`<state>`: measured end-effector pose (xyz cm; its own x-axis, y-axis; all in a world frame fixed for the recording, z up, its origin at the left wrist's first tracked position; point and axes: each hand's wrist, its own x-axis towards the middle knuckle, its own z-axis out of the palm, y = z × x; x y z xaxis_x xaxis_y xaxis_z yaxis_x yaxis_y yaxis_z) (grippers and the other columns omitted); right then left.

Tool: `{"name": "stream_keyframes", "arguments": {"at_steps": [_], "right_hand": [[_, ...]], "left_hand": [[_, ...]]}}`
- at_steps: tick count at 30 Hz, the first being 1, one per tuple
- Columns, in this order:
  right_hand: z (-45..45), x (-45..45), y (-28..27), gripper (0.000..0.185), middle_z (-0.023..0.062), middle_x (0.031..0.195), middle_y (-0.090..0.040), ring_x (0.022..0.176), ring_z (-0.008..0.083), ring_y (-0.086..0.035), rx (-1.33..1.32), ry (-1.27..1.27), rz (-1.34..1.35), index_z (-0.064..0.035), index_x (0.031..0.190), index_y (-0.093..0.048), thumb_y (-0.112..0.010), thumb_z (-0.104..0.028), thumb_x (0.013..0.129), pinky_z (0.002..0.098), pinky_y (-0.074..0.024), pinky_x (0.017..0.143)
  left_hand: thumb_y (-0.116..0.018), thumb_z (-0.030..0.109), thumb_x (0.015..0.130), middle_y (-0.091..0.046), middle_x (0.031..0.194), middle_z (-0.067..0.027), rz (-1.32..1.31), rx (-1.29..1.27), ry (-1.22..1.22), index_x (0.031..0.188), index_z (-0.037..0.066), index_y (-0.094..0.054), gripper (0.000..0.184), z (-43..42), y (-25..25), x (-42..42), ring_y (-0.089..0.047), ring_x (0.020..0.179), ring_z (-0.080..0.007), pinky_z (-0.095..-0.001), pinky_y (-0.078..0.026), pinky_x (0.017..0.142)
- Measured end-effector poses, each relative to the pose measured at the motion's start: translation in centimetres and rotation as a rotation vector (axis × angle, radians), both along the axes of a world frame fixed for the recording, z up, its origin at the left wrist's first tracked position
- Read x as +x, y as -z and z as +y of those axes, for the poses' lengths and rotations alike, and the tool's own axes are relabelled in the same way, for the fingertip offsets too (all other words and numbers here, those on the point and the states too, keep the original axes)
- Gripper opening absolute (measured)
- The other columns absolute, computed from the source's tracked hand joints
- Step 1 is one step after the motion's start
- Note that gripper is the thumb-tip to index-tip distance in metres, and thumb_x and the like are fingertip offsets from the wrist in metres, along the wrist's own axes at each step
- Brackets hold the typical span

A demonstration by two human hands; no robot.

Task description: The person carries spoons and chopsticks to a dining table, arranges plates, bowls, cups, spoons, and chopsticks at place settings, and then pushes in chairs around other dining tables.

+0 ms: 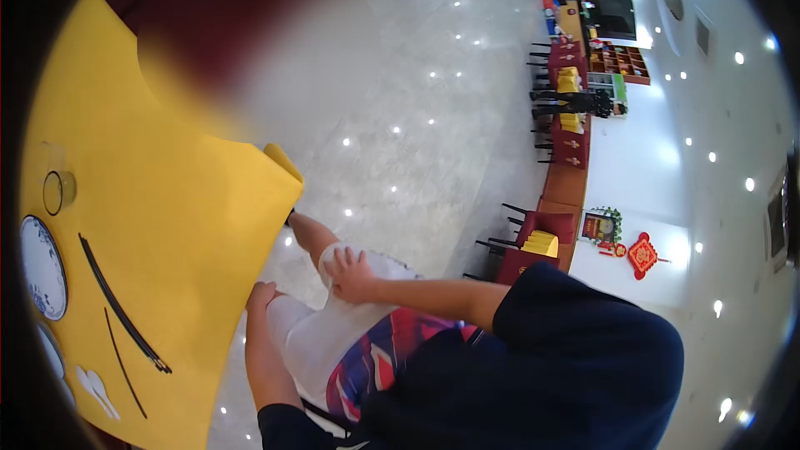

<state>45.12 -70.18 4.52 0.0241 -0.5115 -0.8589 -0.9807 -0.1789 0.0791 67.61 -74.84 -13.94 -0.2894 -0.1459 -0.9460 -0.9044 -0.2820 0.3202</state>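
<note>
My right hand [351,273] lies flat on the right leg of my white shorts [337,312], its fingers spread. At my left knee, close to the edge of the yellow tablecloth [183,242], rests my left hand [261,294]; its fingers are mostly hidden. No object shows in either hand. Dark, slim sticks that look like chopsticks [122,302] lie on the cloth to my left, with a thinner dark stick [122,358] beside them. Two white spoons [98,390], a blue-and-white plate [42,267] and a glass [60,192] are farther left.
The cloth's corner hangs close to my left knee. Pale, shiny floor [417,167] stretches ahead and to the right. Maroon chairs [546,223] and tables line the far wall, where a person in dark clothes [575,103] stands. A blurred patch covers the upper left.
</note>
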Motion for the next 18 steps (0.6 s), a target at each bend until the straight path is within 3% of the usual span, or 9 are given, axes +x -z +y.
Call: {"name": "stream_keyframes", "arguments": {"at_steps": [1, 2, 4, 8, 9, 11, 15, 18], "right_hand": [[-0.8, -0.8, 0.4, 0.07, 0.0273, 0.152, -0.03, 0.137, 0.0489, -0.032, 0.015, -0.011, -0.03, -0.0172, 0.151, -0.033, -0.05, -0.047, 0.09, 0.0678, -0.0344, 0.098], [-1.8, -1.7, 0.7, 0.069, 0.0266, 0.152, -0.03, 0.137, 0.0475, -0.032, 0.022, -0.013, -0.047, -0.0177, 0.15, -0.035, -0.051, -0.047, 0.089, 0.0661, -0.0352, 0.098], [-3.4, -3.6, 1.2, 0.068, 0.0253, 0.152, -0.031, 0.137, 0.0452, -0.033, 0.044, -0.035, -0.09, -0.0186, 0.149, -0.037, -0.052, -0.046, 0.088, 0.0636, -0.0356, 0.099], [-6.1, -4.7, 2.8, 0.066, 0.0241, 0.152, -0.032, 0.138, 0.0443, -0.032, 0.113, -0.108, -0.128, -0.0198, 0.148, -0.039, -0.052, -0.044, 0.088, 0.0624, -0.0331, 0.102], [-6.3, -4.4, 3.1, 0.065, 0.024, 0.152, -0.032, 0.139, 0.0441, -0.031, 0.125, -0.125, -0.115, -0.0195, 0.147, -0.04, -0.051, -0.043, 0.088, 0.062, -0.0322, 0.104], [-6.1, -4.2, 2.9, 0.064, 0.0239, 0.152, -0.033, 0.141, 0.0438, -0.03, 0.145, -0.147, -0.098, -0.0192, 0.147, -0.04, -0.051, -0.042, 0.088, 0.0616, -0.0313, 0.105], [-7.0, -3.4, -1.2, 0.061, 0.0214, 0.152, -0.035, 0.14, 0.0398, -0.033, 0.226, -0.238, -0.159, -0.0164, 0.143, -0.046, -0.052, -0.04, 0.087, 0.0569, -0.0306, 0.109], [-9.2, -4.2, -2.3, 0.054, 0.0206, 0.142, -0.048, 0.133, 0.0362, -0.045, 0.201, -0.078, -0.319, -0.0125, 0.138, -0.051, -0.051, -0.035, 0.089, 0.047, -0.0375, 0.108]], "left_hand": [[-0.052, 0.04, 0.083, -0.059, 0.129, -0.0254, -0.024, -0.044, 0.026, 0.123, -0.006, -0.061, 0.062, 1.1, 0.4, -0.6, -0.05, 0.13, -0.0343, -0.0376, -0.036, 0.11], [-0.05, 0.04, 0.085, -0.061, 0.127, -0.0241, -0.042, -0.08, 0.064, 0.12, -0.004, -0.065, 0.058, 3.5, 4.3, -0.5, -0.052, 0.128, -0.0346, -0.0398, -0.037, 0.11], [-0.052, 0.042, 0.086, -0.065, 0.12, -0.0238, -0.08, -0.163, 0.05, 0.114, -0.001, -0.068, 0.054, -0.2, -2.5, -1.7, -0.056, 0.123, -0.0349, -0.0432, -0.04, 0.107], [-0.054, 0.039, 0.087, -0.062, 0.123, -0.0254, 0.003, -0.371, -0.079, 0.115, -0.002, -0.067, 0.051, 4.3, 6.5, -2.0, -0.058, 0.118, -0.0385, -0.045, -0.042, 0.104], [-0.054, 0.039, 0.087, -0.062, 0.123, -0.0254, -0.014, -0.361, -0.084, 0.115, -0.002, -0.067, 0.051, 4.7, 6.3, -0.7, -0.058, 0.118, -0.0385, -0.045, -0.042, 0.104], [-0.055, 0.033, 0.088, -0.061, 0.123, -0.0265, 0.058, -0.501, -0.409, 0.115, -0.004, -0.065, 0.047, 5.6, 4.6, 0.3, -0.058, 0.117, -0.0392, -0.0458, -0.041, 0.105], [-0.054, 0.029, 0.089, -0.062, 0.123, -0.0258, -0.01, -0.603, -0.624, 0.117, -0.001, -0.064, 0.043, 8.2, -0.5, 1.9, -0.058, 0.117, -0.0384, -0.045, -0.042, 0.104], [-0.053, 0.03, 0.09, -0.062, 0.124, -0.0241, -0.032, -0.685, -0.718, 0.12, 0.002, -0.064, 0.042, 7.7, -3.0, 3.5, -0.057, 0.118, -0.0381, -0.0442, -0.043, 0.103]]}}
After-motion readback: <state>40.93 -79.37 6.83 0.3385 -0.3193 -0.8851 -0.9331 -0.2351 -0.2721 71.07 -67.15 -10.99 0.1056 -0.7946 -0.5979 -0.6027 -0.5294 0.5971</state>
